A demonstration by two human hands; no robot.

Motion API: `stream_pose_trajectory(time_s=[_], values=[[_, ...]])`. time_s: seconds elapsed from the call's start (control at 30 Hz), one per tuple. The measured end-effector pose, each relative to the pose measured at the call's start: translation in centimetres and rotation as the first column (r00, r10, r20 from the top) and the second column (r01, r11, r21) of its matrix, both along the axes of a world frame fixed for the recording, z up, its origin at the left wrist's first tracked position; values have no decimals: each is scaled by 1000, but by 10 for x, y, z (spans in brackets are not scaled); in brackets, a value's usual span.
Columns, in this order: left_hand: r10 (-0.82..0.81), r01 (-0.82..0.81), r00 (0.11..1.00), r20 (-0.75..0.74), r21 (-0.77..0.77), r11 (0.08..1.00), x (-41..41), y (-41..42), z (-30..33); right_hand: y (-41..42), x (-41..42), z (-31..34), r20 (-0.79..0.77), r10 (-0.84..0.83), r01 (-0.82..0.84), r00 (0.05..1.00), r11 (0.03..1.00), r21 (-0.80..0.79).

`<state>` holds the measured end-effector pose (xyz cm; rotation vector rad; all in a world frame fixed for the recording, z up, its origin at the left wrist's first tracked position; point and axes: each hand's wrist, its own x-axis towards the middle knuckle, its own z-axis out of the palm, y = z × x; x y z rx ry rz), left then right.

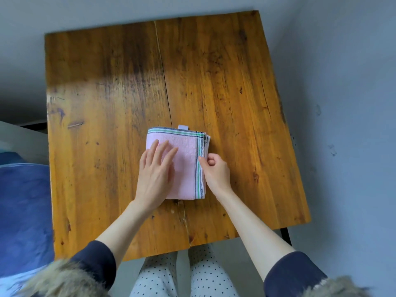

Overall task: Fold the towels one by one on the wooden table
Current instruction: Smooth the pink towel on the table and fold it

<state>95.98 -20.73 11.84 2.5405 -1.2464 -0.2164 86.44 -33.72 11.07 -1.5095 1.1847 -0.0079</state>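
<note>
Left hand [154, 170] flat, fingers straight, pressing the pink towel [186, 166] at centre of the wooden table [107, 103]. At three o'clock, right hand [215, 171] pinching the striped edge — final fold apparently being squared; next, probably smoothing and release.

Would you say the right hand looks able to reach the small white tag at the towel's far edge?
Probably yes: the right hand pinches the towel at its right edge, and bare table lies between it and the tag.
</note>
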Motion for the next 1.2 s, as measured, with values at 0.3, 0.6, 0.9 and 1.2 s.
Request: stream_pose_trajectory(time_s=[0.3,0.6,0.9,1.2], values=[[-106,90,994,33,317,944,9,3,-43,2,8,-10,-71,-22,-12,997,892,-452],[-107,96,993,46,191,977,8,3,-46,15,14,-27,-336,510,-548,792,352,-759],[-91,83,995,49,155,984,6,4,-50,11,4,-44,-418,490,-637,765,480,-603],[-117,131,984,-136,98,987,16,5,-37,9,5,-42,-392,533,-659,750,548,-516]])
